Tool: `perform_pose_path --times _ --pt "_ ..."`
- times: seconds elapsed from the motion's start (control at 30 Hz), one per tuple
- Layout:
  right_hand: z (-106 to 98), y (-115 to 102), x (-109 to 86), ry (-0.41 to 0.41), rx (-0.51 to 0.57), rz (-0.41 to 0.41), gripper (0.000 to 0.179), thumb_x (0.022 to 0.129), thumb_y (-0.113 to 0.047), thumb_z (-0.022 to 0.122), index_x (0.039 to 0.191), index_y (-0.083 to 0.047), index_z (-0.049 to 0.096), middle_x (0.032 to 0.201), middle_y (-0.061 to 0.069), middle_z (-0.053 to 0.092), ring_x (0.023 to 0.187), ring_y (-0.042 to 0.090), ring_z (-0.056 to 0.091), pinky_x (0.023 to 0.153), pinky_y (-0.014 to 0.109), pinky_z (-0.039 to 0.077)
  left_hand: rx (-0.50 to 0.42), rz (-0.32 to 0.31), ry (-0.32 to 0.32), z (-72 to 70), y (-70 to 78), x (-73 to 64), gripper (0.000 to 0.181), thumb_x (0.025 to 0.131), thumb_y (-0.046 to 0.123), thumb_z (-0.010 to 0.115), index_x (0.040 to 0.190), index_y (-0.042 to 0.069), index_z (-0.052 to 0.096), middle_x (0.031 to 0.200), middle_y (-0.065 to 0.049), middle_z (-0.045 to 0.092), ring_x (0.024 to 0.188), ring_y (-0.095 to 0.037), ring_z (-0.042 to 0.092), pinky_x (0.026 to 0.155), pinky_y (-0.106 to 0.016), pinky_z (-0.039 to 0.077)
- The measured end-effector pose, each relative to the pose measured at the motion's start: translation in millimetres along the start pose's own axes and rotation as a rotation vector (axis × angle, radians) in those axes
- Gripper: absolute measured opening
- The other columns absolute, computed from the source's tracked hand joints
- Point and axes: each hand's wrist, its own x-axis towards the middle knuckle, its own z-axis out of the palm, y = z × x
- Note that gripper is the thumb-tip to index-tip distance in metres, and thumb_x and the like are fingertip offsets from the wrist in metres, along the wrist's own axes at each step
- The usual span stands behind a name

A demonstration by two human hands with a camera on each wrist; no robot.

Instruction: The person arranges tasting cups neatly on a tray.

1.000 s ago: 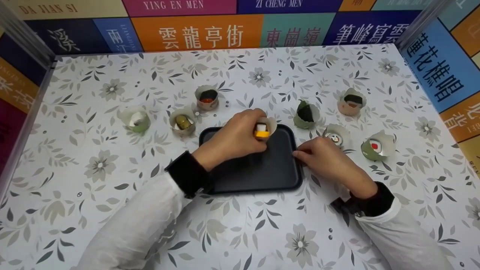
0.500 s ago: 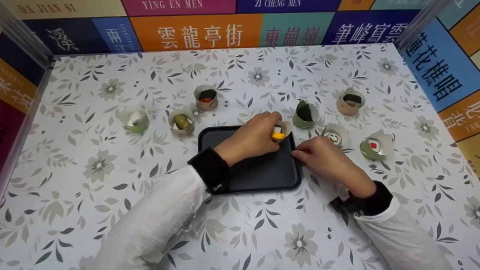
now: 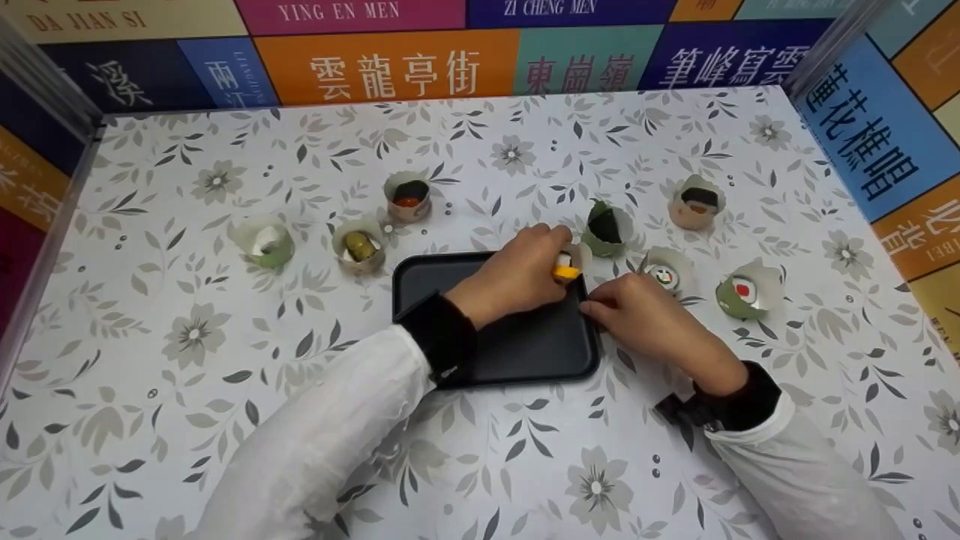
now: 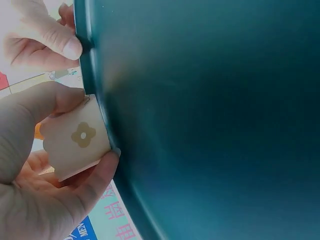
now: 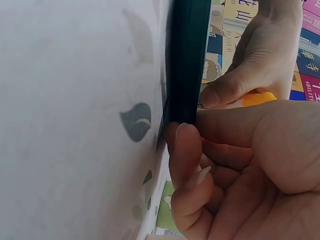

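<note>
My left hand (image 3: 525, 274) grips a small scalloped paper cup (image 4: 75, 137) holding a white and yellow piece of sushi (image 3: 566, 271). In the left wrist view, thumb and fingers clasp the cup's sides, with its bottom right at the inner rim of a black tray (image 3: 525, 345). The cup is at the tray's upper right corner. With thumb and fingers, my right hand (image 3: 645, 311) pinches the tray's right edge (image 5: 187, 65). Just beyond that hand stands a cup with a round white roll (image 3: 664, 277), partly hidden by it.
Further cups with toy-like sushi stand on the floral tablecloth: a white-topped one (image 3: 266, 241), an olive-green one (image 3: 360, 247) and an orange one (image 3: 409, 199) at left. At right are a leafy green one (image 3: 604, 229), a dark-topped one (image 3: 697, 204) and a red-centred one (image 3: 746, 291).
My left hand has carried the cup rightward over the tray to its upper right corner. The right hand keeps its hold on the tray's edge.
</note>
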Motion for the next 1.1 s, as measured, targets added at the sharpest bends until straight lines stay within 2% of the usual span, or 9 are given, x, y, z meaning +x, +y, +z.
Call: perform_pose_path --times 0.13,0.23,0.47,0.67,0.87,1.03,1.1 --pt "0 0 -0.8 0.003 0.000 -0.010 0.026 0.099 -0.007 0.069 0.073 -0.009 0.071 0.060 -0.008 0.051 0.058 0.013 0.051 0.058 0.030 0.039 0.060 0.011 0.010 5.0 1.4 1.0 0.050 0.081 0.010 0.082 0.126 0.005 0.061 0.111 -0.013 0.058 0.102 -0.030 0.056 0.084 -0.034 0.051" --pt "0 0 -0.6 0.006 -0.004 -0.016 0.028 0.099 -0.007 0.070 0.071 -0.010 0.070 0.059 -0.008 0.049 0.057 0.012 0.050 0.057 0.030 0.038 0.070 0.015 0.028 6.8 0.8 1.8 0.053 0.081 0.009 0.082 0.130 0.004 0.060 0.113 -0.014 0.057 0.103 -0.030 0.055 0.086 -0.034 0.051" --pt "0 0 -0.8 0.010 -0.015 -0.012 0.029 0.099 -0.009 0.070 0.070 -0.012 0.069 0.060 -0.008 0.051 0.058 0.012 0.050 0.058 0.030 0.039 0.043 0.020 0.047 6.1 0.8 3.1 0.055 0.081 0.008 0.084 0.131 0.004 0.059 0.113 -0.014 0.058 0.105 -0.031 0.056 0.089 -0.036 0.051" --pt "0 0 -0.2 0.008 -0.020 -0.010 0.027 0.100 -0.009 0.070 0.072 -0.011 0.071 0.061 -0.007 0.052 0.058 0.012 0.051 0.058 0.030 0.039 0.003 0.012 0.029 2.8 1.7 -0.9 0.066 0.080 0.009 0.086 0.139 0.003 0.056 0.118 -0.016 0.057 0.108 -0.031 0.056 0.092 -0.035 0.051" --pt "1 -1 0.4 -0.001 -0.010 -0.006 0.027 0.100 -0.010 0.070 0.072 -0.011 0.071 0.061 -0.007 0.052 0.058 0.012 0.050 0.057 0.030 0.039 -0.012 0.040 0.007 -15.3 3.0 -16.7 0.072 0.080 0.004 0.083 0.145 0.003 0.053 0.121 -0.016 0.054 0.112 -0.033 0.053 0.095 -0.037 0.050" --pt "0 -1 -0.2 -0.009 0.000 0.010 0.025 0.100 -0.010 0.070 0.075 -0.011 0.072 0.062 -0.006 0.053 0.058 0.013 0.050 0.058 0.030 0.039 0.034 0.021 -0.019 -33.3 2.8 -40.4 0.074 0.087 0.011 0.076 0.155 0.009 0.046 0.145 -0.014 0.048 0.130 -0.029 0.047 0.105 -0.040 0.047" --pt "-1 -1 -0.5 -0.011 0.002 0.015 0.023 0.100 -0.010 0.070 0.077 -0.010 0.073 0.063 -0.005 0.055 0.059 0.013 0.051 0.058 0.030 0.039 0.048 0.013 -0.009 -38.2 1.3 -51.2 0.072 0.090 0.013 0.073 0.156 0.011 0.045 0.152 -0.013 0.045 0.135 -0.028 0.045 0.107 -0.041 0.046"
